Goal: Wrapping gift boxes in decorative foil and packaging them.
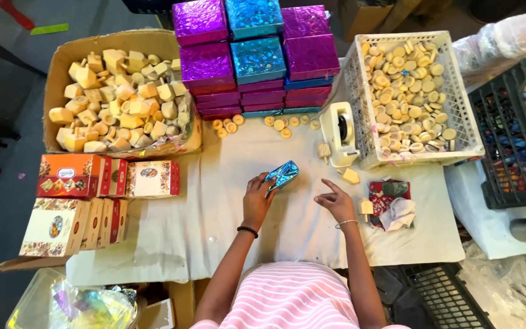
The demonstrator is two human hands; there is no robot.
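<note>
While both forearms reach up from the near edge of the surface [171,244], the left hand [257,198] rests near the middle with its wrist bent a little, and the right hand [336,201] hovers just beside it, palm down. Along the far edge stand stacked purple and blue foil boxes [257,55], with a cardboard box of pale wooden blocks [120,97] at the far left corner and a white crate of round wooden pieces [409,91] at the far right. A tape dispenser [340,131] sits before the crate, and printed cartons [105,176] line the left edge. The left fingers pinch a small blue foil-wrapped piece [282,175], lifted just off the cloth. The right fingers are loosely spread, forefinger pointing toward that piece, holding nothing.
</note>
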